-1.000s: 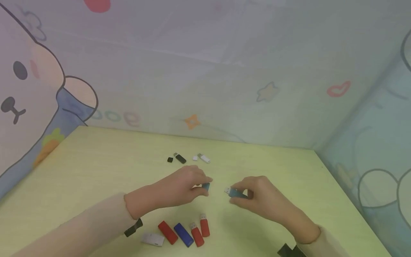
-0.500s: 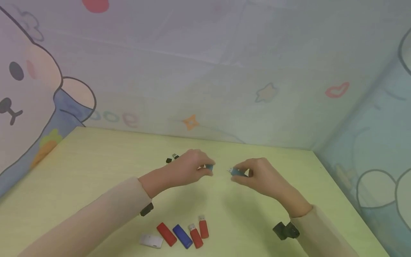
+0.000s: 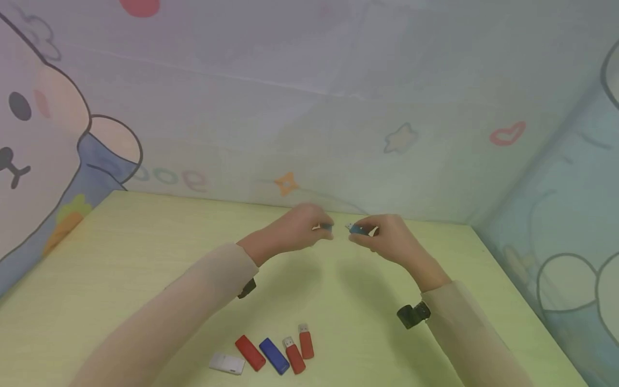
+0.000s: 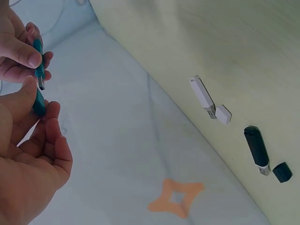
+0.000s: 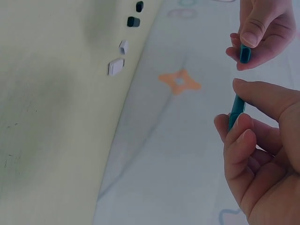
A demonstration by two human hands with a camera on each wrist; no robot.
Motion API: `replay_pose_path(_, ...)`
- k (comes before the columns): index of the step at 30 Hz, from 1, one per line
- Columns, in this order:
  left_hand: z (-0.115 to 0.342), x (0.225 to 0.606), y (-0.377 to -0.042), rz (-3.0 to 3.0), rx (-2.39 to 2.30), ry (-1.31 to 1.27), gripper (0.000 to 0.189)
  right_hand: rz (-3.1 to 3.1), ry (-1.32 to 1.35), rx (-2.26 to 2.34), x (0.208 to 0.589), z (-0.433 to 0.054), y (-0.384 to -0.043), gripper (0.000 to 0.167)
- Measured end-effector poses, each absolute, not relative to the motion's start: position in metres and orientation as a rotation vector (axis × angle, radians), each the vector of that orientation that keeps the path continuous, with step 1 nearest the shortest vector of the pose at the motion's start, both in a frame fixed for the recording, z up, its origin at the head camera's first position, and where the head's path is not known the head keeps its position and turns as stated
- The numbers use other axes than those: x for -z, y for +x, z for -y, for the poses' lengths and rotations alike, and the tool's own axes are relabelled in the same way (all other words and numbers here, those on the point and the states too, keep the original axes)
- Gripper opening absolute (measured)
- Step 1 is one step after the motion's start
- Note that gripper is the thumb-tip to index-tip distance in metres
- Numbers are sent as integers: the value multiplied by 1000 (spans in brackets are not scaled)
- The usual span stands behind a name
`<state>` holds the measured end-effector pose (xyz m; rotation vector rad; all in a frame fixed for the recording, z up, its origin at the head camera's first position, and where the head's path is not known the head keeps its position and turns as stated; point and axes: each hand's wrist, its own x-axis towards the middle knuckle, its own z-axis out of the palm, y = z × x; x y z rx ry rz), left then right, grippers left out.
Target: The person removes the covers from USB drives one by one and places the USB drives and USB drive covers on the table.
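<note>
My left hand [image 3: 304,228] pinches a small teal USB stick cap [image 4: 39,103] between thumb and fingers. Facing it, my right hand [image 3: 389,236] grips a teal USB stick [image 5: 236,112] whose metal plug [image 4: 41,83] points toward the cap. In the head view a short gap parts the two pieces. Both hands are raised over the far part of the table. In the left wrist view, a white USB stick [image 4: 202,96] lies beside its white cap [image 4: 223,114], and a black USB stick [image 4: 256,146] beside its black cap [image 4: 282,172]. The left arm hides these in the head view.
Near the table's front lie a white USB stick [image 3: 227,364], a red one [image 3: 250,353], a blue one [image 3: 274,356] and two red ones with bare plugs [image 3: 294,356]. A printed cloth backdrop [image 3: 338,118] rises behind the table [image 3: 159,242].
Both hands have moved forward and up, away from the front row, still holding the teal cap and USB stick. The left arm now covers the black and white USB sticks in the head view.
</note>
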<state>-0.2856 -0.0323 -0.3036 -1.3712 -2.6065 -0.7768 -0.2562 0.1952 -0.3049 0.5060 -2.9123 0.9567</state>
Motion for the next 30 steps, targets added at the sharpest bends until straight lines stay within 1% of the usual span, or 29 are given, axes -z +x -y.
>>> replay_pose_path(4,26,306,-294,2626,784,-1351,13,2934,432,-961,306,-198,-265,34)
replay_pose_path(10,24,315,-306,2676,825,-1262,23,2967,337,-978,312,-201,-277,39)
replay_pose_path(17,22,328,-322,2695,818,-1187,13,2982,281,-1021,324,-203,-288,42)
replay_pose_path(23,19,338,-333,2702,829,-1146,20,2992,231,-1078,336,-200,-296,39)
replay_pose_path(28,16,347,-339,2752,852,-1075,11,2993,205,-1112,343,-195,-301,37)
replay_pose_path(30,15,349,-340,2780,859,-1043,11,2990,200,-1114,346,-194,-303,37)
